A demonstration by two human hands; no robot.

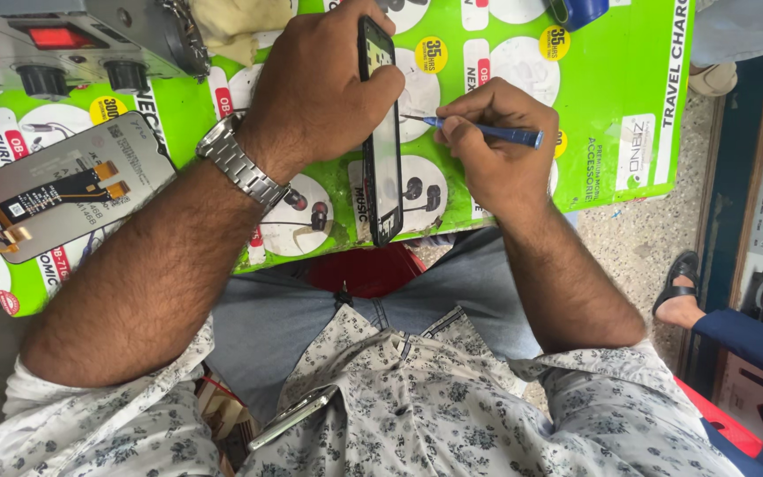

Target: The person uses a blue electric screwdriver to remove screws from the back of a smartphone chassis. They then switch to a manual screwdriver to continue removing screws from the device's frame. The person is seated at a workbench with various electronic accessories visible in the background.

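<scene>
A black smartphone (382, 141) is held on its edge, upright, just above the centre of the frame, by the left hand (315, 88), whose fingers are closed over its upper end; a steel wristwatch (240, 163) is worn on that wrist. The phone's lower end is rested on the bright green printed mat (629, 79) by which the work surface is covered. To the right of the phone, a blue-handled precision screwdriver (487, 132) is pinched between thumb and fingers of the right hand (496, 146), and its thin metal tip is brought up to the phone's side; whether contact is made cannot be told. At the left of the frame a detached display panel (64, 181) with orange flex cables is laid face down on the mat. In the upper left corner a grey bench unit (90, 40) with a red switch and black knobs is seen. At the right edge another person's sandalled foot (680, 291) is seen on the floor.
</scene>
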